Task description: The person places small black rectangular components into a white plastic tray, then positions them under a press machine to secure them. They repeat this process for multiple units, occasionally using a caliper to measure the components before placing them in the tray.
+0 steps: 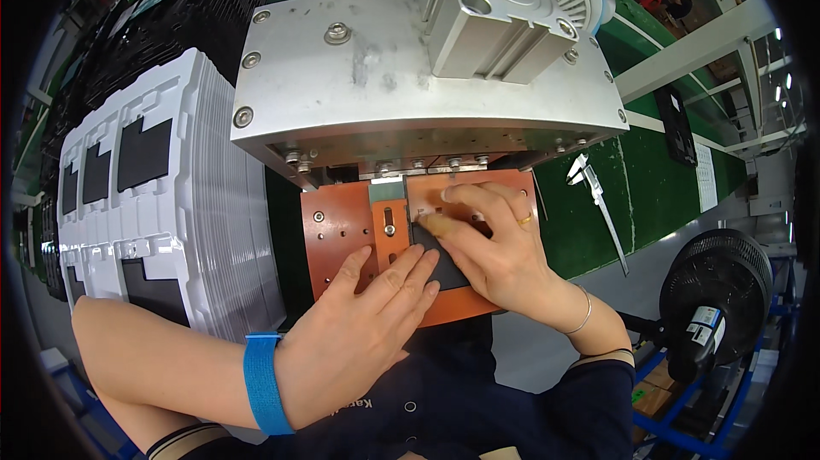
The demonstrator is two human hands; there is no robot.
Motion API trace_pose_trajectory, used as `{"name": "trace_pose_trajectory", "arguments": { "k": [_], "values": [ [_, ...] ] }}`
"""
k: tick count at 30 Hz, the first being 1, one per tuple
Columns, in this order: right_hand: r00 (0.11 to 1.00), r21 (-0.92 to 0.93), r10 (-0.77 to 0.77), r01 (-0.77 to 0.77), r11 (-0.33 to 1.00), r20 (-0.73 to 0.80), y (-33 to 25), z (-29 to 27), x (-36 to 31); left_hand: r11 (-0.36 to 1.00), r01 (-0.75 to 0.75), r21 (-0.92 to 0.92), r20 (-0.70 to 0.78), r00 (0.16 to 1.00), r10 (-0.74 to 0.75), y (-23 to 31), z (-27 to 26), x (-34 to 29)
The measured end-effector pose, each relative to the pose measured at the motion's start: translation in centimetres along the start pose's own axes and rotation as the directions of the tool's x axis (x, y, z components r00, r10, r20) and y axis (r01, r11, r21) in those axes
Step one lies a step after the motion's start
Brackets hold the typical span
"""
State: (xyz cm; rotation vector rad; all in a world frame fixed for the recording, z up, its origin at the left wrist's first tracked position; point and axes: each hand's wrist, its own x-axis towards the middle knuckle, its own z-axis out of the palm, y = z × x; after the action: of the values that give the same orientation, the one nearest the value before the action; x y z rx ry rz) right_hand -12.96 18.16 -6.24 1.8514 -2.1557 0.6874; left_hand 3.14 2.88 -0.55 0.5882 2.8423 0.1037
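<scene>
Dark grey, flat, thin sheet (446,274) lies on the orange, drilled, flat plate (342,202), just right of the orange slotted block (381,242) and before the silver metal press housing (384,93). The left hand (367,310) is spread, fingertips by the sheet's left edge; the right hand (506,262) arches above it, fingers bent, though whether it pinches anything cannot be told. The step seems to be positioning the sheet; the next move likely calls for keeping it flat and square to the block.
</scene>
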Motion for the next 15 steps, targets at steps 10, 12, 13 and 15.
{"name": "trace_pose_trajectory", "arguments": {
  "k": [10, 12, 13, 15],
  "values": [
    [0.982, 0.232, 0.179, -0.188, 0.954, 0.06, -0.5, -2.9, -1.3, 0.991, 0.002, -0.134, -0.015, 1.0, -0.004, -0.6, -0.1, 0.0],
    [0.972, 0.276, 0.198, -0.225, 0.934, 0.124, -0.7, -3.4, -2.5, 0.988, -0.004, -0.154, -0.009, 1.0, 0.003, -0.5, -0.2, 0.1],
    [0.973, 0.256, 0.18, -0.212, 0.943, 0.143, -0.6, -3.1, -3.1, 0.987, 0.01, -0.158, -0.008, 1.0, -0.012, -0.6, -0.2, 0.1],
    [0.974, 0.242, 0.172, -0.204, 0.949, 0.147, -0.3, -2.9, -3.3, 0.988, 0.02, -0.154, -0.01, 1.0, -0.022, -0.7, -0.3, 0.2]
  ]
}}
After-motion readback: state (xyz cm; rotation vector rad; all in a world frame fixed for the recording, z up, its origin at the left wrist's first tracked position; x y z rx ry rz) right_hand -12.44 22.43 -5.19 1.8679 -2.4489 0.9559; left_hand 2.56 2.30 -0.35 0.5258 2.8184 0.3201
